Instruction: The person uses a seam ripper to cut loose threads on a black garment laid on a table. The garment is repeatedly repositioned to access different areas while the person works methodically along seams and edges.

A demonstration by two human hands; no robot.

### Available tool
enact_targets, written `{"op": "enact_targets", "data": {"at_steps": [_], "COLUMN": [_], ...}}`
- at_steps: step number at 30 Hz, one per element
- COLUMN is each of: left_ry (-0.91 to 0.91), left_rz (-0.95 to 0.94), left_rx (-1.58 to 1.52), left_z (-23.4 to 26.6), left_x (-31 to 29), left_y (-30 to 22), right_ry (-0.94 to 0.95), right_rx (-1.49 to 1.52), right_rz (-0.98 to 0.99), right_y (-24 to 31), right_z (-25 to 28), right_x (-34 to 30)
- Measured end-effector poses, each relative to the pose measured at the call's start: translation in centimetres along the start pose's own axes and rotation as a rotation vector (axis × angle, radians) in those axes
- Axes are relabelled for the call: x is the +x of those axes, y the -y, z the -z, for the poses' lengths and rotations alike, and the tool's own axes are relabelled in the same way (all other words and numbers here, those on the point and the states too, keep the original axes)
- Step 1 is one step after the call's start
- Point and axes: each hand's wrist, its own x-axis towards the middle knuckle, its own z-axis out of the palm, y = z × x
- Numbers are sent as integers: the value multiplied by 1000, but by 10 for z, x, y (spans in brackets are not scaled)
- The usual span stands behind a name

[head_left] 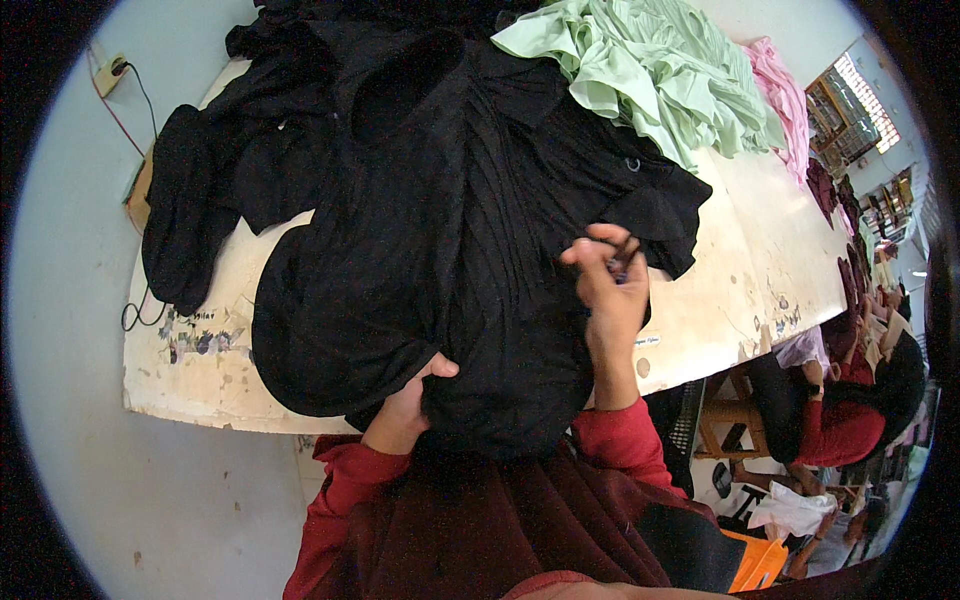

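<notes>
A large black garment (400, 250) with long gathered folds spreads over the table in front of me and hangs over its near edge. At its near side, my left hand (405, 405) grips the fabric, thumb on top and the other fingers hidden underneath. My right hand (612, 290) is raised over the garment's right part with its fingers curled in. Something small and dark shows between those fingers, too blurred to name. A small pale ring-shaped thing (632, 164) lies on the black cloth beyond my right hand.
The pale, stained tabletop (740, 260) runs to the right. A heap of mint-green cloth (650, 70) lies at the far right, with pink cloth (775, 100) beside it. A wall socket with a cord (112, 72) is at left. Another person in red (845, 430) sits at right.
</notes>
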Motion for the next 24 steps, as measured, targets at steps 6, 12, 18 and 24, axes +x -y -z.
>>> {"op": "enact_targets", "data": {"at_steps": [6, 12, 18, 24], "left_ry": [96, 50, 51, 52], "left_rz": [-30, -83, -59, -71], "left_rx": [-46, 95, 63, 58], "left_z": [4, 4, 2, 4], "left_x": [8, 4, 7, 7], "left_y": [4, 0, 2, 4], "right_ry": [762, 113, 523, 388], "right_rx": [231, -329, -487, -520], "right_rz": [-109, 132, 304, 233], "right_y": [19, 11, 24, 25], "right_z": [16, 6, 9, -6], "right_x": [-18, -5, -30, -47]}}
